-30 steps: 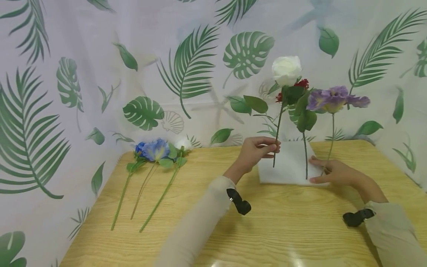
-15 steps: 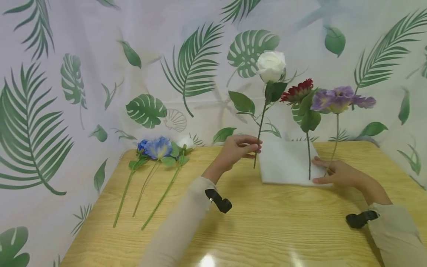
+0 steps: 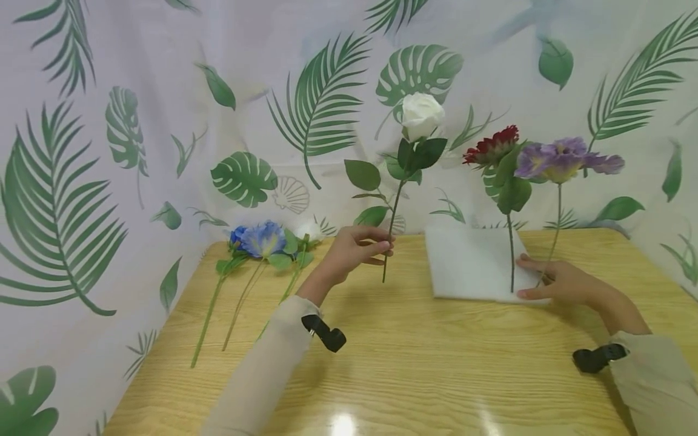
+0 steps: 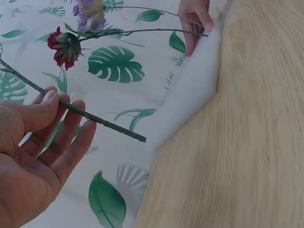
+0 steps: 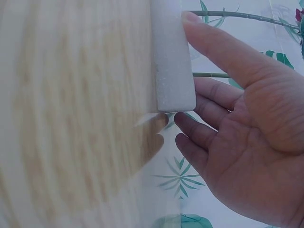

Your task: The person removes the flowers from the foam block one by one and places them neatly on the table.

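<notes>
My left hand (image 3: 354,248) pinches the stem of a white rose (image 3: 422,116) between thumb and fingers. The rose is held nearly upright, and its stem (image 4: 111,125) ends below my fingers, apart from the foam. A flat white foam block (image 3: 469,260) lies on the table to the right. Standing in it are a red flower (image 3: 493,147) and a purple flower (image 3: 561,158). At the block's right end, my right hand (image 3: 572,284) holds it, thumb on the front edge (image 5: 175,61) and fingers around the end.
On the left of the wooden table (image 3: 414,363) lie several cut flowers, among them a light blue flower (image 3: 264,240) and a white flower (image 3: 309,229). Behind the table hangs a leaf-print cloth (image 3: 180,151).
The white rose, which was over the foam block in my left hand, has moved left, clear of the block. My right hand keeps its place on the block.
</notes>
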`<state>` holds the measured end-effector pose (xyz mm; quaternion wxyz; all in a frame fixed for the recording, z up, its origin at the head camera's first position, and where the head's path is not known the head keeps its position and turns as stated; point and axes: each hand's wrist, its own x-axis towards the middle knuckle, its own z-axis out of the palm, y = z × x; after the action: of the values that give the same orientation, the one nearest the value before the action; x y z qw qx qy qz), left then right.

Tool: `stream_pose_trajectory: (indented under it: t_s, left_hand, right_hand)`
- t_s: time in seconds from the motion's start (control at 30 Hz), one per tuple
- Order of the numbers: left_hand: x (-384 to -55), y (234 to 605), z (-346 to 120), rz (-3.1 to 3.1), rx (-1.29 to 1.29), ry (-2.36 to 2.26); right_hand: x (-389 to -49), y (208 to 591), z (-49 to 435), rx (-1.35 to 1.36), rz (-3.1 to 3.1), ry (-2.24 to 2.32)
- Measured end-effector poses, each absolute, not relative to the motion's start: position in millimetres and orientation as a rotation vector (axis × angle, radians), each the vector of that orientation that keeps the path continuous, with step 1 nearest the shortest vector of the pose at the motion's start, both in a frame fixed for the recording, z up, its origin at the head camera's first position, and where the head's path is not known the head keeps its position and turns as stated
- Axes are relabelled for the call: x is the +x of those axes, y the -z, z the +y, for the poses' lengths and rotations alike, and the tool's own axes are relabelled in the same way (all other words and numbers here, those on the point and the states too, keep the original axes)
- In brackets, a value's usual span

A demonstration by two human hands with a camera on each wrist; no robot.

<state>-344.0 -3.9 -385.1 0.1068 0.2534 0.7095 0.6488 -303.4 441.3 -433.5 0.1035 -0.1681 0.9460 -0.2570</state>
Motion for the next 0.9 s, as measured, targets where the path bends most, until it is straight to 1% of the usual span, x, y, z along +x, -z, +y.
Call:
stream_pose_trajectory:
  t_s: [0.2,0.43,0.73,0.9]
  left_hand:
    - [-341.1,390.2,-26.9,2.111,0.664,-1.89]
    - [-337.1,394.1,-50.3,2.136,0.642,-1.908]
    - [-332.0,403.8,-79.3,2.168,0.547,-1.87]
    - [-329.0,406.4,-94.1,2.207,0.515,-1.812]
  right_hand:
    - [-304.9,435.2,443.4,-0.49,2.804,0.73]
    - [-306.2,435.2,442.8,-0.475,2.832,0.677]
    - [-305.9,436.8,444.2,-0.467,2.785,0.787]
    - [-306.4,436.6,444.3,-0.488,2.82,0.724]
